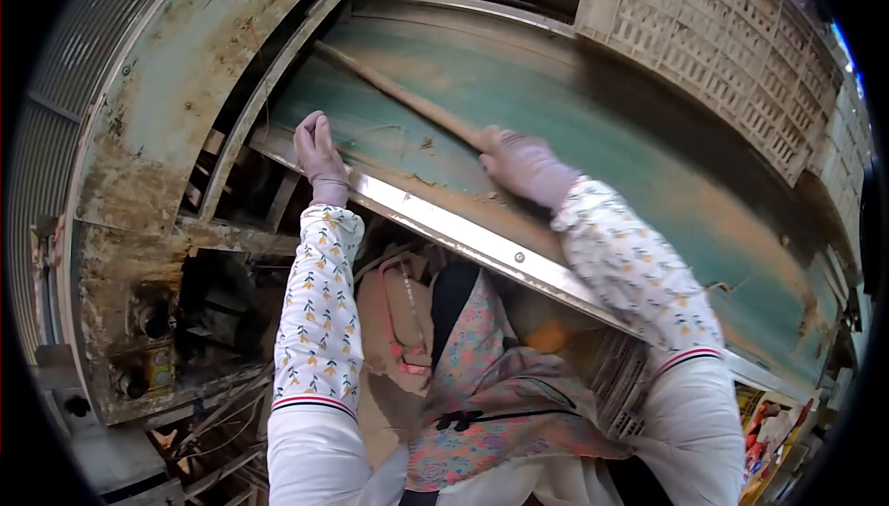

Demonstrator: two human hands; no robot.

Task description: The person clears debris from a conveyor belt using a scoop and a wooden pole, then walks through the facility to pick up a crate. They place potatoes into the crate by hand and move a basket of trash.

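Note:
My right hand [523, 168], in a pale glove, is closed around the near end of a long wooden stick [398, 94]. The stick slants up and left across a green conveyor belt [630, 182] dusted with brown dirt. Over the belt's metal edge rail [444, 219], my left hand [319, 156] is raised, also gloved. Its fingers are stretched upward with nothing visible in them; whether the wrist touches the rail cannot be made out. Small bits of debris [427, 143] lie on the belt between the hands.
A beige slatted plastic crate [713, 43] stands along the belt's far side. To the left is a rusty, stained machine panel [148, 126] with a dark opening below. Dry twigs [218, 432] lie at lower left. Beneath the rail is a brown sack [394, 321].

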